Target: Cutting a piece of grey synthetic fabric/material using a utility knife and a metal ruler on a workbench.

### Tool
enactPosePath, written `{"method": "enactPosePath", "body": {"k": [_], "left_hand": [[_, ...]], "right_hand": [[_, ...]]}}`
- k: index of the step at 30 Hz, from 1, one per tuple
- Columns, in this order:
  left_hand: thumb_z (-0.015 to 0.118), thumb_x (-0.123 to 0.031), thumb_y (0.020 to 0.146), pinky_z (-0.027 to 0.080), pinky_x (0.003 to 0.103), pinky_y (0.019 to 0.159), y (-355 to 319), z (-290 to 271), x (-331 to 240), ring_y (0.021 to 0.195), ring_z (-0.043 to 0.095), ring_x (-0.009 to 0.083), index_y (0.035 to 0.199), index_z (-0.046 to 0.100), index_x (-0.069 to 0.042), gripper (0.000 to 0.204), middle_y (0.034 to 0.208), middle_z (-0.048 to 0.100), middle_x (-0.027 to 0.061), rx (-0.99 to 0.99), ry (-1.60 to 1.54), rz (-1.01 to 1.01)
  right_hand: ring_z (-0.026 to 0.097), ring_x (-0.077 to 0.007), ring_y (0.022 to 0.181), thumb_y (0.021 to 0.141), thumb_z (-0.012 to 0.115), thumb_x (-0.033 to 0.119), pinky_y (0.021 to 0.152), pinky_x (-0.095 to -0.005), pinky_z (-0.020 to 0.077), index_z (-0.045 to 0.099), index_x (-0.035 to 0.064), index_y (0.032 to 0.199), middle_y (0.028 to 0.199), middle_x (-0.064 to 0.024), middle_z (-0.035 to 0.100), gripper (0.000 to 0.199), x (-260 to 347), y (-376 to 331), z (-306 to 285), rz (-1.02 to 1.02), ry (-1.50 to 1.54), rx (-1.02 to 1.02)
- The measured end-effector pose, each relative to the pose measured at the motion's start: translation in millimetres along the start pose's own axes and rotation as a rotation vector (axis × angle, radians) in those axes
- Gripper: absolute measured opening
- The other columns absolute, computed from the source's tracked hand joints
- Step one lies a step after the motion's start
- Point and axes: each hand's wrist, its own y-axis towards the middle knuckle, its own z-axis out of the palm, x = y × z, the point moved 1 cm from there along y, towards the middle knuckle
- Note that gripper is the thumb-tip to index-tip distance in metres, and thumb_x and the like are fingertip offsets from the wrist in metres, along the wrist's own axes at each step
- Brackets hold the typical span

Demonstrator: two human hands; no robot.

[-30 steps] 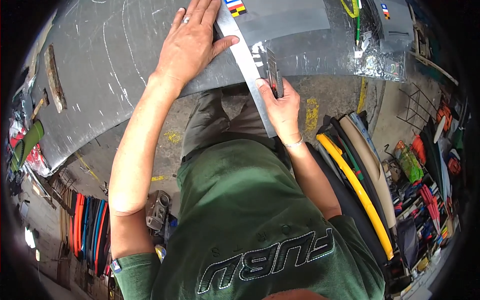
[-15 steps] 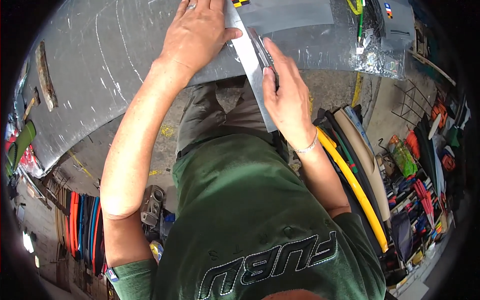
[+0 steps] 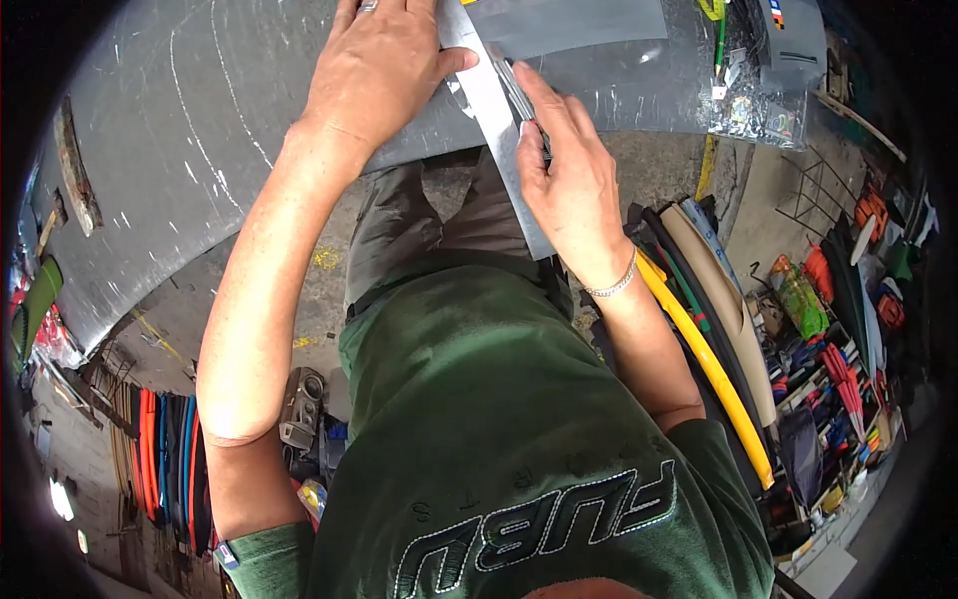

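Observation:
A long metal ruler [image 3: 499, 125] lies slantwise across the grey tabletop [image 3: 249, 110] and juts past its near edge toward my body. My left hand [image 3: 379, 75] is spread flat at the far side, its thumb resting on the ruler and the fingertips cut off by the top of the view. Beside the ruler's right edge, my right hand [image 3: 574, 175] grips a slim metallic utility knife [image 3: 517, 100], with its tip pointing away from me at the surface. A smooth grey sheet [image 3: 589, 25] lies to the right of the ruler.
Clear plastic [image 3: 748, 110] and a green pencil [image 3: 720, 45] lie on the right part of the table. A wooden stick [image 3: 75, 165] rests at the left. Rolled material, including a yellow roll [image 3: 714, 364], stands at my right; coloured sheets [image 3: 165, 449] stand at lower left.
The view has shifted slightly, so the table sits a little higher. My right hand and the knife keep nearly the same place along the ruler; my left hand still presses down.

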Motion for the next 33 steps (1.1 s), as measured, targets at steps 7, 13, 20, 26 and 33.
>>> {"method": "enactPosePath", "body": {"k": [7, 13, 20, 26, 33], "left_hand": [[0.077, -0.027, 0.088, 0.029, 0.051, 0.124, 0, 2, 1, 0.152, 0.031, 0.0394, 0.152, 0.035, 0.009, 0.084, 0.160, 0.034, 0.0278, -0.014, 0.020, 0.018], [0.077, -0.026, 0.088, 0.029, 0.051, 0.124, -1, 5, 3, 0.152, 0.032, 0.0395, 0.151, 0.036, 0.009, 0.084, 0.160, 0.035, 0.0278, -0.038, 0.006, 0.027], [0.076, -0.026, 0.088, 0.028, 0.051, 0.125, 1, 2, 0, 0.153, 0.030, 0.0388, 0.153, 0.034, 0.009, 0.084, 0.161, 0.034, 0.0274, -0.010, 0.013, 0.000], [0.076, -0.026, 0.089, 0.027, 0.051, 0.125, 1, 4, 0, 0.154, 0.028, 0.0384, 0.154, 0.033, 0.009, 0.085, 0.163, 0.031, 0.0269, 0.013, 0.027, -0.007], [0.063, -0.062, 0.092, 0.023, 0.058, 0.125, 7, 41, 35, 0.157, 0.023, 0.0316, 0.160, 0.032, -0.008, 0.092, 0.170, 0.026, 0.0103, -0.002, 0.054, 0.073]], "right_hand": [[0.071, -0.0390, 0.092, 0.094, 0.059, 0.004, 0.081, -0.0490, 0.0605, 0.049, 0.0130, 0.149, 0.117, -0.0155, 0.063, 0.057, 2, 1, 0, 0.024, -0.044, 0.017], [0.071, -0.0404, 0.092, 0.094, 0.060, 0.005, 0.081, -0.0500, 0.0600, 0.050, 0.0125, 0.149, 0.118, -0.0167, 0.063, 0.056, 2, 1, -1, 0.021, -0.042, 0.027], [0.070, -0.0380, 0.097, 0.095, 0.058, -0.001, 0.085, -0.0431, 0.0582, 0.054, 0.0131, 0.147, 0.122, -0.0182, 0.066, 0.054, 7, 3, -4, 0.061, -0.072, 0.046], [0.069, -0.0401, 0.093, 0.096, 0.058, 0.001, 0.082, -0.0454, 0.0573, 0.053, 0.0130, 0.148, 0.119, -0.0209, 0.066, 0.054, 15, 8, -12, 0.066, -0.111, 0.098], [0.069, -0.0412, 0.089, 0.096, 0.057, 0.001, 0.081, -0.0467, 0.0571, 0.053, 0.0128, 0.147, 0.112, -0.0223, 0.068, 0.053, 20, 12, -17, 0.058, -0.124, 0.116]]}}
